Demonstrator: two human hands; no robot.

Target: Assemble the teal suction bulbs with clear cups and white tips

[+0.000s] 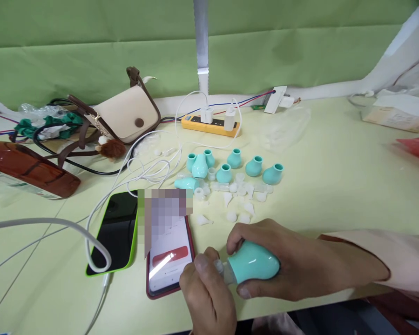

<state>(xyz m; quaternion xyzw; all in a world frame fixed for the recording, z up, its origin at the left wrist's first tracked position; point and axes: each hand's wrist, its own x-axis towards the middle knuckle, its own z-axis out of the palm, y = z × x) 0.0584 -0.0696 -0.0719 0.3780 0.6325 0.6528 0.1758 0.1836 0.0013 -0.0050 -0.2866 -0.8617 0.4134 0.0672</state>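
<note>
My right hand [282, 260] is wrapped round a turquoise squeeze bulb [255, 263], held on its side above the front edge of the table. A translucent plastic fitting [229, 273] sits at the bulb's neck, pointing left. My left hand [209, 293] pinches the clear end of that fitting, its fingers closed and covering part of it. Farther back, several more turquoise bulbs [234, 159] stand with their mouths up, and one bulb [186, 183] lies on its side. Small white and translucent tips [248, 208] are scattered in front of them.
Left of my hands lie a lit phone [167, 274] and a green-cased phone [120, 223], with white cables across the table. Behind are a yellow power strip [209, 126] and a cream handbag [125, 114]. A red-brown bottle [31, 170] lies at far left; a red item [417, 148] is at far right.
</note>
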